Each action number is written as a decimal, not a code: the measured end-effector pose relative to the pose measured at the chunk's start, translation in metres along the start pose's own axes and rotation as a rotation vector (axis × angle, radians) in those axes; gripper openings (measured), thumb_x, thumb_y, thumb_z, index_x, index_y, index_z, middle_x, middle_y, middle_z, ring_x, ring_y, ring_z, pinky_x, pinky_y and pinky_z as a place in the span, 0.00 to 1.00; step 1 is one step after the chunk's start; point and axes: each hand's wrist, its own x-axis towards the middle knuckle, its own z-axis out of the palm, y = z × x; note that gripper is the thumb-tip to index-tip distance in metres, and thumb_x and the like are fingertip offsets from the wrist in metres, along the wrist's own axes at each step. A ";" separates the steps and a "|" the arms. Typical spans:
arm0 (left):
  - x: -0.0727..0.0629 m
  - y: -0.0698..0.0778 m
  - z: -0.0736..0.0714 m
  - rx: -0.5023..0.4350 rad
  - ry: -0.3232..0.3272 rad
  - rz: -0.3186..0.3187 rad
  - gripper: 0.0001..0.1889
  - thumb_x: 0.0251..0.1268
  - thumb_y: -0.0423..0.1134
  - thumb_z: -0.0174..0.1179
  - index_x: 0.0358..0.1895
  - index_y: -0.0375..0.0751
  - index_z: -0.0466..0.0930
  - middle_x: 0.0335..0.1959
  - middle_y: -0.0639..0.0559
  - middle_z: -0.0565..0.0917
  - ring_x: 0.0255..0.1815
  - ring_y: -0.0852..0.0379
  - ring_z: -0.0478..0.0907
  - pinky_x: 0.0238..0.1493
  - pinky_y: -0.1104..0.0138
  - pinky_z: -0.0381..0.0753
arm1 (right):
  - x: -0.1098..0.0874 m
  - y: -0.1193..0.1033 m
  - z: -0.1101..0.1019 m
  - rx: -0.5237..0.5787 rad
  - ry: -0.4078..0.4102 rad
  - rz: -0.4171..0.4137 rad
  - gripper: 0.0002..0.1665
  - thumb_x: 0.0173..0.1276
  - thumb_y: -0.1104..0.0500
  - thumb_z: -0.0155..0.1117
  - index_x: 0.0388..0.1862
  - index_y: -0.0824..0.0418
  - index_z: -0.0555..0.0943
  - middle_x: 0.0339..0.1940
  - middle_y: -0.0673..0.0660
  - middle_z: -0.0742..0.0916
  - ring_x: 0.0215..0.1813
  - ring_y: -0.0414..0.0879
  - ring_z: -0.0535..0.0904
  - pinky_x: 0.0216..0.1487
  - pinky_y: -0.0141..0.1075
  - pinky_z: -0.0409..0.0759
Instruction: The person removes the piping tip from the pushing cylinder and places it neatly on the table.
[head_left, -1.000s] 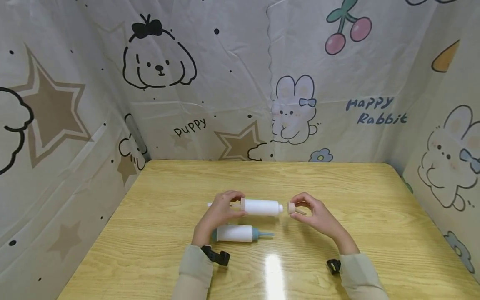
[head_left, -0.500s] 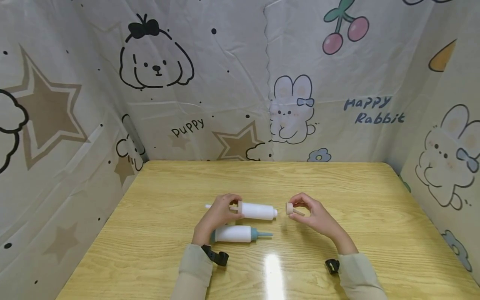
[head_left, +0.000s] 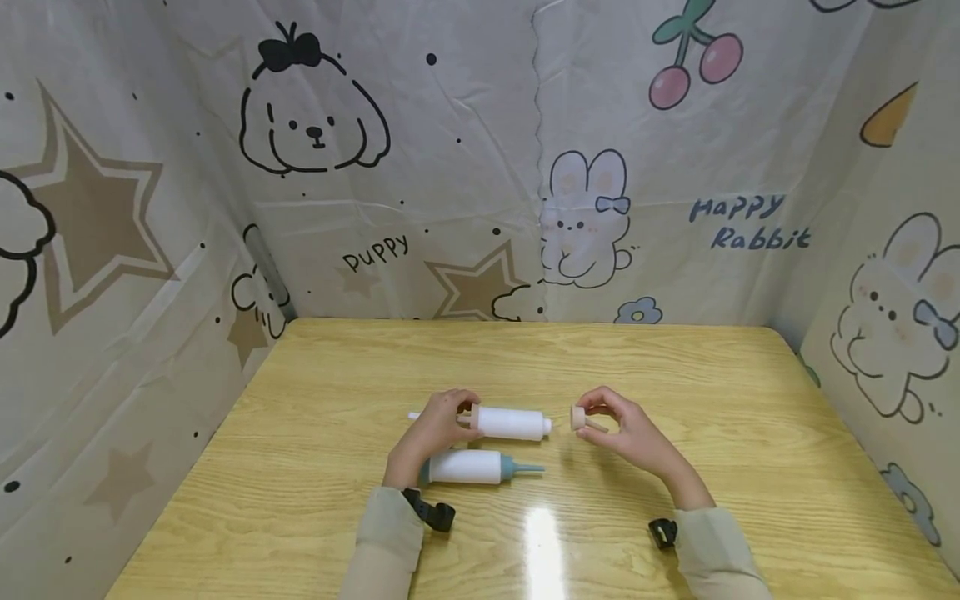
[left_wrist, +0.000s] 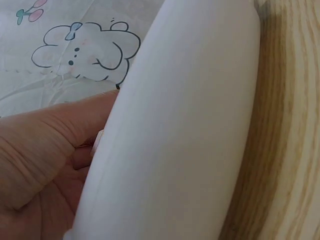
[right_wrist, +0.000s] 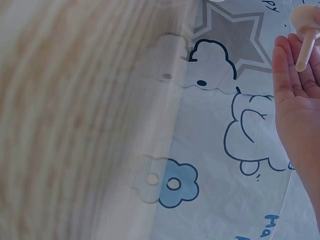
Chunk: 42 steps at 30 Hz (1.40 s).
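My left hand (head_left: 437,421) grips a white squeeze bottle (head_left: 512,423) by its beige left end, fingers and thumb on opposite sides. The bottle lies sideways, its bare white neck pointing right, and a thin white tip shows left of the hand. Across a small gap, my right hand (head_left: 633,429) pinches a beige cap (head_left: 577,417) whose thin spout points back toward the palm. In the right wrist view the cap's spout (right_wrist: 307,50) hangs in front of the fingers. A white bottle body (left_wrist: 175,120) fills most of the left wrist view and hides part of the hand.
Nearer the person lies a second white bottle (head_left: 467,467) with a teal left end and a teal nozzle (head_left: 525,468) pointing right. All this is on or over a wood-grain table (head_left: 315,517). A printed curtain (head_left: 450,125) encloses the back and sides.
My left hand and the bottle have shifted slightly left and nearer the person, so the gap between neck and cap is wider. My right hand has barely moved and keeps its pinch.
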 end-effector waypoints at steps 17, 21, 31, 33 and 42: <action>-0.001 -0.003 0.002 -0.021 -0.009 -0.035 0.26 0.58 0.38 0.70 0.60 0.34 0.76 0.55 0.41 0.81 0.55 0.46 0.80 0.55 0.55 0.83 | 0.000 -0.003 0.000 -0.022 -0.007 0.020 0.15 0.66 0.60 0.67 0.50 0.55 0.76 0.48 0.52 0.82 0.53 0.32 0.77 0.62 0.48 0.78; -0.002 -0.003 0.001 -0.019 -0.021 -0.034 0.26 0.59 0.38 0.70 0.60 0.34 0.75 0.55 0.41 0.81 0.55 0.45 0.80 0.55 0.54 0.83 | 0.000 -0.002 0.000 -0.020 -0.006 0.015 0.15 0.66 0.60 0.68 0.50 0.55 0.76 0.48 0.52 0.82 0.53 0.32 0.77 0.62 0.40 0.79; -0.002 -0.005 0.002 -0.008 -0.027 -0.026 0.28 0.59 0.39 0.70 0.62 0.33 0.74 0.57 0.39 0.80 0.57 0.44 0.79 0.56 0.53 0.82 | 0.000 0.003 0.001 -0.018 -0.013 0.017 0.15 0.66 0.60 0.68 0.50 0.54 0.76 0.48 0.52 0.82 0.54 0.32 0.77 0.62 0.32 0.78; -0.003 -0.004 0.002 -0.010 -0.024 -0.029 0.29 0.59 0.39 0.70 0.62 0.33 0.74 0.58 0.39 0.80 0.58 0.43 0.78 0.56 0.53 0.82 | 0.000 0.003 0.000 -0.015 -0.014 0.021 0.15 0.66 0.59 0.68 0.50 0.54 0.76 0.48 0.52 0.82 0.54 0.31 0.77 0.62 0.31 0.77; -0.005 -0.002 0.000 -0.083 0.013 -0.065 0.32 0.61 0.40 0.69 0.67 0.35 0.70 0.63 0.39 0.76 0.62 0.41 0.76 0.60 0.51 0.81 | 0.000 0.003 0.000 -0.014 -0.018 0.031 0.15 0.67 0.59 0.67 0.51 0.54 0.76 0.49 0.52 0.82 0.54 0.32 0.77 0.63 0.47 0.78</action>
